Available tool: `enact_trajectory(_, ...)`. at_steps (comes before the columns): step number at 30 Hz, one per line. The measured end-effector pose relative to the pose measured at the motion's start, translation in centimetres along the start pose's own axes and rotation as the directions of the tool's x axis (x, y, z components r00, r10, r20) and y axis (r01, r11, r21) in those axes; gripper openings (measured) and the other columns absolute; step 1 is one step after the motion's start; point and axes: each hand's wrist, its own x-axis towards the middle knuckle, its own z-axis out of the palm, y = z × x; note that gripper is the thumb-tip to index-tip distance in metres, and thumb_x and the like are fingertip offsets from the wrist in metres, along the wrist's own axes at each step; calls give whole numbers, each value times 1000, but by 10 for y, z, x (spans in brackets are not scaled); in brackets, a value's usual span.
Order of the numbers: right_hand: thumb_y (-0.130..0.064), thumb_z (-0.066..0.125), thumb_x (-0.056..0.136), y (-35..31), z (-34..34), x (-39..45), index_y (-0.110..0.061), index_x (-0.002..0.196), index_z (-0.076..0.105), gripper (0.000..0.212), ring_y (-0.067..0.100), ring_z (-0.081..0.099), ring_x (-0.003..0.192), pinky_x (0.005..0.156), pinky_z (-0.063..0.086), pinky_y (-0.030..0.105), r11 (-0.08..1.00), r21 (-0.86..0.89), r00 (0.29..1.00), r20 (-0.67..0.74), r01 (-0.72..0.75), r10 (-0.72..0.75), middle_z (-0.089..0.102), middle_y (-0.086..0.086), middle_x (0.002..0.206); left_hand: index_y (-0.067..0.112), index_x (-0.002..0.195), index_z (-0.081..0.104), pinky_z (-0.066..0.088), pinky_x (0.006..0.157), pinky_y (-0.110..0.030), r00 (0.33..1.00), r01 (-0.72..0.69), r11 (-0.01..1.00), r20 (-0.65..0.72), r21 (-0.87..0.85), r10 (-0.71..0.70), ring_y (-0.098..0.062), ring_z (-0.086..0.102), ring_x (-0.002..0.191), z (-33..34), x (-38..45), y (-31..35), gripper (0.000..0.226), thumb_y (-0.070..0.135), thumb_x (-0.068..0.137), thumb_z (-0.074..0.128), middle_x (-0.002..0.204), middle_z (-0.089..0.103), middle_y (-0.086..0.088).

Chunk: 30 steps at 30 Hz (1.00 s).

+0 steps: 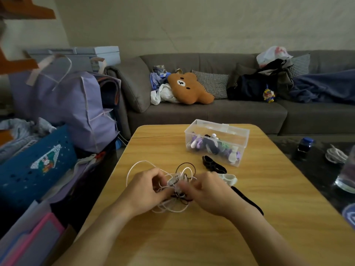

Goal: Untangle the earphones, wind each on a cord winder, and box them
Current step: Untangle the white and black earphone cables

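Head view looks down on a wooden surface (269, 198) with a grey sofa (211, 112) behind it, where a brown bear cushion (189, 87) lies among bags and cloth. Left of the surface stand a lilac bag (73, 104) and a blue basket (38, 166); off the right edge sit a dark bottle with a blue cap (304, 145) and a glass vessel (346, 175).

A tangle of earphones (172, 189) — white cord and dark cord knotted together — lies on the near middle of the surface, between the two hands. Left hand (146, 191) pinches into the knot from the left, its grip narrow on the cords; right hand (209, 192) does the same from the right, fingers curled round the strands. White loops spill out above and below both hands.

Beyond the right hand lie three cord winders — one black winder (212, 164), one white winder (229, 179) and one long black strip (247, 200) partly hidden by the wrist. One clear box (244, 139), lid open, holds several wound earphones; I cannot count them.
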Motion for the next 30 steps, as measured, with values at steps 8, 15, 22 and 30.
enact_trajectory(8,-42,74,85,6,-17,-1,-16,46,51,52,9,42,45,44,31,16,992,-92,987,-141,-90,76,50,-4,47,25,89,59,44,53,-19,991,124,990,-51,73,-121,-2,56,56,-5,-13,4,24,36,82,79,70,66,1)
enact_trajectory(15,-32,89,68,13,-25,3,-22,96,58,43,9,59,78,68,54,25,997,29,967,-242,-74,79,61,-6,98,40,130,53,50,72,-15,990,143,977,-9,156,-144,-10,62,88,-22,-19,-17,45,27,91,70,116,52,9)
enact_trajectory(22,-24,70,82,2,-12,-1,-34,143,49,65,12,48,129,106,44,29,995,-62,979,190,82,-69,48,-7,146,43,142,45,24,119,-43,967,-66,924,251,377,-33,-9,26,143,3,-13,-3,54,38,92,65,146,37,22)
enact_trajectory(30,-57,73,78,-7,-2,-8,-26,92,72,34,4,61,78,66,52,23,992,-104,991,118,77,-64,67,-12,87,28,81,66,54,72,-37,994,-4,914,104,406,-41,-12,62,81,5,-13,18,9,29,90,67,83,62,11)
